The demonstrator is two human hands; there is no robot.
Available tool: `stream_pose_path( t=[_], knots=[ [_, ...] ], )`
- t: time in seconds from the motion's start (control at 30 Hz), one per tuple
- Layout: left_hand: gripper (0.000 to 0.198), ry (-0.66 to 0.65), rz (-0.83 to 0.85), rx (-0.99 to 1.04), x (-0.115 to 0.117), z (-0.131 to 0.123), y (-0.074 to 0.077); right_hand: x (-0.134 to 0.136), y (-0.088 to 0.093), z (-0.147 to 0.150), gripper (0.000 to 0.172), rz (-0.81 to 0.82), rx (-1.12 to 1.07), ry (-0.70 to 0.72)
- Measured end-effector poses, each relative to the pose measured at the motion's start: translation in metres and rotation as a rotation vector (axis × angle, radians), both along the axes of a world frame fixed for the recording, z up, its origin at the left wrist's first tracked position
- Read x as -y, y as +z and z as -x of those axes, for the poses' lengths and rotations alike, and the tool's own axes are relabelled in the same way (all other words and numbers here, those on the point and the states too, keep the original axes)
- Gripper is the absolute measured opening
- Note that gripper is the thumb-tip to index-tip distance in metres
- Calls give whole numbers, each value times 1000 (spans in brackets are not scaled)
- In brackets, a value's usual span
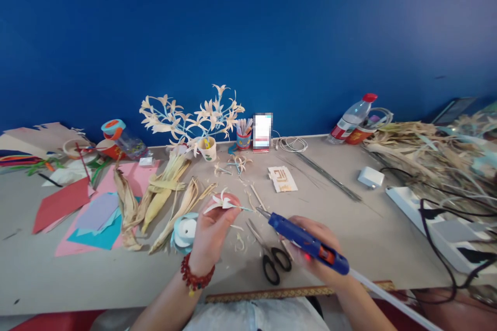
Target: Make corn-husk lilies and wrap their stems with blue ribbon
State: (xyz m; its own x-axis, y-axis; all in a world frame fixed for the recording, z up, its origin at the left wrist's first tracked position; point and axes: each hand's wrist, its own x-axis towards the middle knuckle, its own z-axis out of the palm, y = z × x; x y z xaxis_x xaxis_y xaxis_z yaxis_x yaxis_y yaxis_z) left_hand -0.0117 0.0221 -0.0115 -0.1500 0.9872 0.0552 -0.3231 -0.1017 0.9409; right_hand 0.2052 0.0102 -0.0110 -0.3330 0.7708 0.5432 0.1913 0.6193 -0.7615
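Note:
My left hand [212,230] is closed in a pinch on a small cream husk flower [222,201] with a thin pale-blue stem pointing right. A red bead bracelet sits on that wrist. My right hand [314,251] grips a blue glue gun [306,243] with an orange trigger; its metal nozzle points left and nearly touches the flower's stem. A white glue stick sticks out of the gun's back toward the lower right.
Black-handled scissors [272,258] lie between my hands. A ribbon roll [185,230], corn husks [163,196], coloured paper [97,212], a cup with a husk-flower branch [207,147], wires [330,178], a bottle [351,119], a charger [370,177] and cables [442,238] cover the table [380,238].

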Motion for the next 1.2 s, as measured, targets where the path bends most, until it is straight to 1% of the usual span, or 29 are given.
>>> stream_pose_path(
  t=[0.1,0.23,0.33,0.4,0.47,0.53,0.67,0.77,0.83,1.03,1.2],
  knots=[
    [7,-47,13,25,0,1,2,-2,2,1,9,140,-25,15],
    [5,-80,0,41,2,3,5,-4,-3,-2,17,350,-80,94],
    [6,-73,3,36,3,2,6,-4,-8,-4,15,426,-110,159],
    [9,-61,13,25,3,2,5,-4,-9,-5,15,425,-95,173],
    [13,-53,28,14,3,2,4,-4,-7,-5,17,393,-55,158],
    [16,-41,41,11,4,1,3,-4,-3,-4,17,335,5,120],
    [19,-5,52,23,5,1,3,-4,5,-2,12,166,96,4],
    [17,-11,48,32,6,1,3,-3,8,0,12,105,102,-10],
    [16,-19,46,38,6,0,3,-3,7,0,14,132,105,8],
    [15,-19,44,38,6,0,4,-5,-3,-6,20,366,20,117],
    [15,-21,37,18,5,0,5,-7,1,-3,20,346,40,120]
  ],
)
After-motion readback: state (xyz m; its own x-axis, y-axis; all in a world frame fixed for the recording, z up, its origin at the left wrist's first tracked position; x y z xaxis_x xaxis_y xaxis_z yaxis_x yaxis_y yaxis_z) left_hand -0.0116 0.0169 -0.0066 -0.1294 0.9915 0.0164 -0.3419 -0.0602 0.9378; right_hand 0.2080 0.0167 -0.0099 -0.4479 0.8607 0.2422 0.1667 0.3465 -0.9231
